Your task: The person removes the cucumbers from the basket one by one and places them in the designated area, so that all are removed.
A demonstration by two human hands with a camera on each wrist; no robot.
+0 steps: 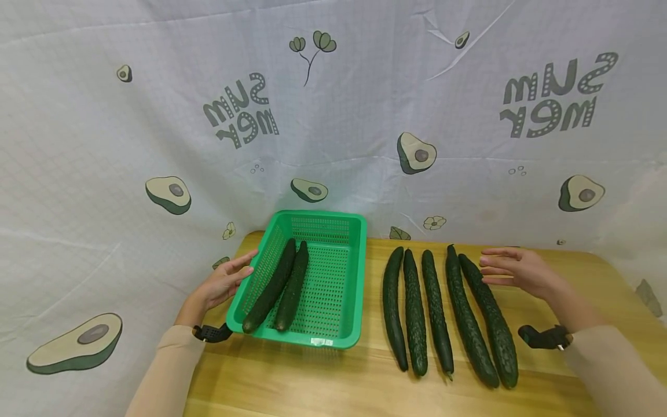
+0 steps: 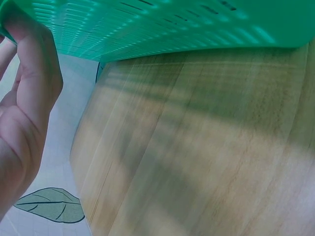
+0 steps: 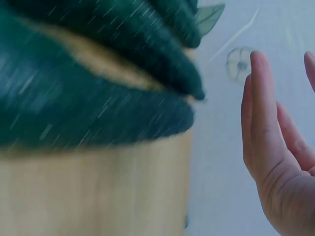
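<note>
Sleeves (image 1: 169, 370): closest to the viewer, pale beige, reaching in from the lower left and lower right.
Cloth (image 1: 344, 116): white with an avocado print, hanging across the back.
Table (image 1: 323, 382): light wood, in front of the cloth.
Basket (image 1: 359, 278): green, rectangular, full of small holes, standing left of centre on the table.
Row (image 1: 438, 315): five dark green cucumbers on the table, right of the basket, side by side, each lying lengthwise from near to far.
Pair (image 1: 293, 289): two more cucumbers inside the basket, along its left part, far ends tilted rightward.
Outer cucumber (image 1: 490, 318): rightmost of the row; its long axis runs away from the person, far end leaning left. That far end is just left of the fingertips of the right hand (image 1: 523, 270), by far the nearer hand; its near end lies well apart from them.
Left hand (image 1: 224, 282): at the basket's left side, fingers loosely extended, fingertips at the rim; whether they hook under it, I cannot tell.
Right hand: fingers extended and slightly apart, grasping nothing, palm turned toward the row; the right wrist view shows a gap between hand and cucumbers.
Wrist cameras (image 1: 544, 337): small, black, one strapped at each wrist.
</note>
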